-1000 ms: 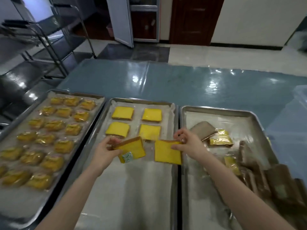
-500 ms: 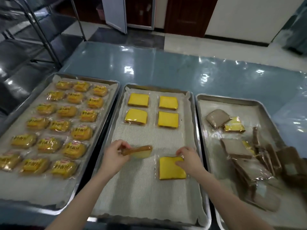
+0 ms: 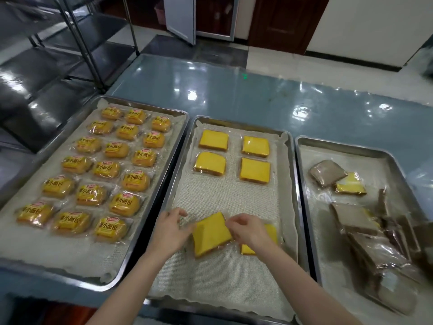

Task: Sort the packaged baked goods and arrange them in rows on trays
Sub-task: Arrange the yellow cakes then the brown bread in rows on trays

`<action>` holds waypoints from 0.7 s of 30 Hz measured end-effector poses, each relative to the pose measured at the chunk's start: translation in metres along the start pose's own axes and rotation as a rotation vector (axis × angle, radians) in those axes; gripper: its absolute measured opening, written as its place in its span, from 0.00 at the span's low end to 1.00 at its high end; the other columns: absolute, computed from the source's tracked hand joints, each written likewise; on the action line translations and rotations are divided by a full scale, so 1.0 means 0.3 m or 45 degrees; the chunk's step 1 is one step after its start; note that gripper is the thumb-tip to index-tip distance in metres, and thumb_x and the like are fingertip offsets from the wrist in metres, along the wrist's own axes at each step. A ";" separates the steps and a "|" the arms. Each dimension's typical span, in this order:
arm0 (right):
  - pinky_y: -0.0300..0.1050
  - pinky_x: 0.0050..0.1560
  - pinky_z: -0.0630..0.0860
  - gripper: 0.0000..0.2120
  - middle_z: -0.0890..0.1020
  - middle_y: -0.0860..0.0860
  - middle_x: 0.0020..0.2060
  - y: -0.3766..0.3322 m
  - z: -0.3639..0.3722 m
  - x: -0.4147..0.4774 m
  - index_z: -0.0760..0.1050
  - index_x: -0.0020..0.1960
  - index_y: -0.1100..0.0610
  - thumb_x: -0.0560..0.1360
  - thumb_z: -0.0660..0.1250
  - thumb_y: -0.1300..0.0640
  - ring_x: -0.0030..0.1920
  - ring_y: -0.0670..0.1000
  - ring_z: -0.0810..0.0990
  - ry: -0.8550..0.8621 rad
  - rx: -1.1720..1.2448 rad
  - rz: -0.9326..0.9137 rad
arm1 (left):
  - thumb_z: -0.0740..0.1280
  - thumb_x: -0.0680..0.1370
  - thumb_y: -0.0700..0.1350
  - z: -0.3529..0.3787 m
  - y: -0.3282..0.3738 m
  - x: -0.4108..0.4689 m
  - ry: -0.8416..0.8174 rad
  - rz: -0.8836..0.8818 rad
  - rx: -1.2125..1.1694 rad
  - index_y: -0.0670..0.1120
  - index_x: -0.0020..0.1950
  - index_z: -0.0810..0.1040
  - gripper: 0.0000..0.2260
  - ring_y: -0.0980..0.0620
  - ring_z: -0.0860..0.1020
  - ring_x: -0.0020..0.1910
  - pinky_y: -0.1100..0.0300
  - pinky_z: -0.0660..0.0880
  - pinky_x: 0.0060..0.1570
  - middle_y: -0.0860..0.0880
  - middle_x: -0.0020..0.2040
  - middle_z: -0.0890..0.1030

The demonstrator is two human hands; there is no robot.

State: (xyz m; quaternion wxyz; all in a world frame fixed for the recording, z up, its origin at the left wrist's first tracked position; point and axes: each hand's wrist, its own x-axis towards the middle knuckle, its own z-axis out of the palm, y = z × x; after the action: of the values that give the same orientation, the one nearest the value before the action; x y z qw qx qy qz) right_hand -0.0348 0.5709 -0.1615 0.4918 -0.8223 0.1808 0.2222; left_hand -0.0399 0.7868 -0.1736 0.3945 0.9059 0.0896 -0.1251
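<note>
the slice (image 3: 210,233) is a flat square of bright yellow cake with a thin brown crust along its sides, sealed in clear film that sticks out a little past the cake. it lies skewed, one corner pointing away from me, at the near end of the middle tray (image 3: 225,202), on the mesh liner and just below the four slices (image 3: 255,169) already set two by two

i judge it light and soft, so it will dent if i squeeze the crumb, and the film looks slick enough to slide under my fingers. the film margin and the crust edges are the places to take it, not the yellow face

my left hand (image 3: 171,228) holds its left edge, fingers curled round the side. my right hand (image 3: 248,231) pinches the film at the far right edge with bent fingertips. under my right wrist lies another slice (image 3: 272,233), partly hidden, just beside the one i hold and to its right

it looks like i need to turn the slice square and line it up under the left column, level with its neighbour

the left tray (image 3: 70,252) is filled with rows of wrapped buns (image 3: 136,181). the right tray (image 3: 332,156) has the unsorted pile (image 3: 365,226), brown packs and a few yellow ones lying over each other
</note>
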 end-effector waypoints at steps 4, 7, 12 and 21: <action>0.36 0.49 0.74 0.16 0.80 0.47 0.45 0.036 0.027 -0.017 0.79 0.55 0.55 0.69 0.75 0.61 0.47 0.45 0.79 0.056 -0.137 -0.045 | 0.68 0.75 0.53 0.035 -0.001 -0.038 -0.081 -0.113 0.306 0.47 0.59 0.72 0.17 0.50 0.74 0.47 0.59 0.69 0.44 0.48 0.58 0.72; 0.35 0.51 0.75 0.17 0.80 0.46 0.45 0.053 0.056 -0.026 0.79 0.56 0.56 0.69 0.75 0.61 0.47 0.45 0.79 0.109 -0.246 -0.107 | 0.68 0.74 0.50 0.057 0.002 -0.056 -0.115 -0.153 0.317 0.45 0.56 0.73 0.14 0.50 0.73 0.43 0.59 0.69 0.40 0.47 0.51 0.77; 0.42 0.54 0.79 0.15 0.81 0.45 0.44 0.035 0.076 -0.028 0.79 0.55 0.56 0.70 0.74 0.63 0.46 0.42 0.79 0.205 -0.132 -0.150 | 0.70 0.72 0.40 0.059 -0.014 -0.032 0.088 -0.011 -0.003 0.44 0.61 0.77 0.17 0.49 0.77 0.49 0.56 0.77 0.49 0.46 0.52 0.77; 0.40 0.57 0.73 0.20 0.80 0.51 0.57 -0.100 0.089 0.095 0.74 0.65 0.58 0.74 0.70 0.64 0.54 0.47 0.77 0.244 0.068 -0.194 | 0.65 0.77 0.35 0.027 0.042 0.165 0.260 0.251 -0.104 0.43 0.67 0.74 0.18 0.52 0.75 0.58 0.59 0.73 0.61 0.50 0.61 0.72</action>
State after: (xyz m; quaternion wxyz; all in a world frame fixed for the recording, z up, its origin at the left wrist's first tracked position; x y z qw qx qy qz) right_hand -0.0006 0.6060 -0.1662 0.5095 -0.8377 0.1698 0.0997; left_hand 0.0094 0.7756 -0.1850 0.4301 0.9016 0.0450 0.0110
